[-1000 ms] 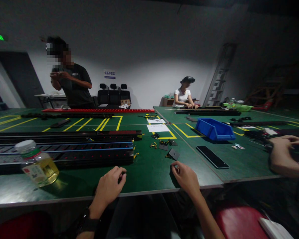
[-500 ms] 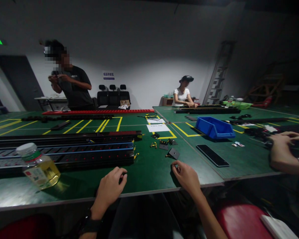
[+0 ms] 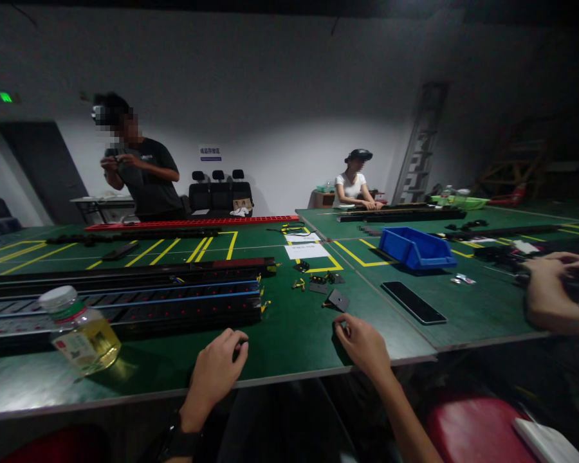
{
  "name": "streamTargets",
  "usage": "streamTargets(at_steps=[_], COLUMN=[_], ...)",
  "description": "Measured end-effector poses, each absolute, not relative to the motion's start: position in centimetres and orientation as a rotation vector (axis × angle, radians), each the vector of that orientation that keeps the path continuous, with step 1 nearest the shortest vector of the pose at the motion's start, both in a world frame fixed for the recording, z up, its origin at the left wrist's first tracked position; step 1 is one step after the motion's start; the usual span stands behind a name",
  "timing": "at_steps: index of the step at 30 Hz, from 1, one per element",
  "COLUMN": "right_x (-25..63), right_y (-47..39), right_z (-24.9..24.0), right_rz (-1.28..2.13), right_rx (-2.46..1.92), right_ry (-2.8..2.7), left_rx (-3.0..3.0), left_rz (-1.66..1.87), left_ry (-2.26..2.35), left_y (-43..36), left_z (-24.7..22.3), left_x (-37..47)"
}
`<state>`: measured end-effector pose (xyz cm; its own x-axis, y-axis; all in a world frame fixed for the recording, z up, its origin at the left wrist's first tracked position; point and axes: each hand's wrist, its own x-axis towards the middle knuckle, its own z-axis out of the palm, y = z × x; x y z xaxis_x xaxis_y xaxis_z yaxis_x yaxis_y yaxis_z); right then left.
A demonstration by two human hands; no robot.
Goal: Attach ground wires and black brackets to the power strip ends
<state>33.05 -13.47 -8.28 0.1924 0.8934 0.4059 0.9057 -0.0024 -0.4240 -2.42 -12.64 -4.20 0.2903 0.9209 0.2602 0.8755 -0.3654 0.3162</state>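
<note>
On the near edge of the green table rests my left hand [image 3: 219,365], its fingers loosely curled inward and nothing visible in them. My right hand [image 3: 361,342] also lies curled on the table, thumb near the bent fingers, with no object showing. Just beyond its fingertips is a small black plate [image 3: 338,299]. Several black brackets [image 3: 318,281] and a yellow-and-black piece [image 3: 298,284] lie farther back. Left of my left hand, long black rails [image 3: 174,307] end near a bottle [image 3: 84,334] of yellow liquid. A dark phone [image 3: 413,302] lies right of my right hand.
Behind the phone stands a blue bin [image 3: 415,247]. White paper [image 3: 305,251] lies mid-table. A co-worker's hands and forearm [image 3: 554,289] are at the right edge. Two people stand or sit across the table, near a red rail [image 3: 193,222] and black rails [image 3: 400,213].
The view has shifted slightly, so the bottle and left-hand objects appear a little lower and farther right. Both my hands keep their curled pose on the table.
</note>
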Motion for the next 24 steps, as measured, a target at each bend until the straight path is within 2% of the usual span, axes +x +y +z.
streamTargets(at_steps=[24], right_x=[33.02], right_y=[-13.84], right_z=[-7.9], right_rz=[-0.051], right_rx=[-1.873], right_ry=[-1.697], left_rx=[2.437], left_rz=[0.595], left_ry=[1.713], left_y=[-12.67], left_z=[-4.13], left_x=[-2.34])
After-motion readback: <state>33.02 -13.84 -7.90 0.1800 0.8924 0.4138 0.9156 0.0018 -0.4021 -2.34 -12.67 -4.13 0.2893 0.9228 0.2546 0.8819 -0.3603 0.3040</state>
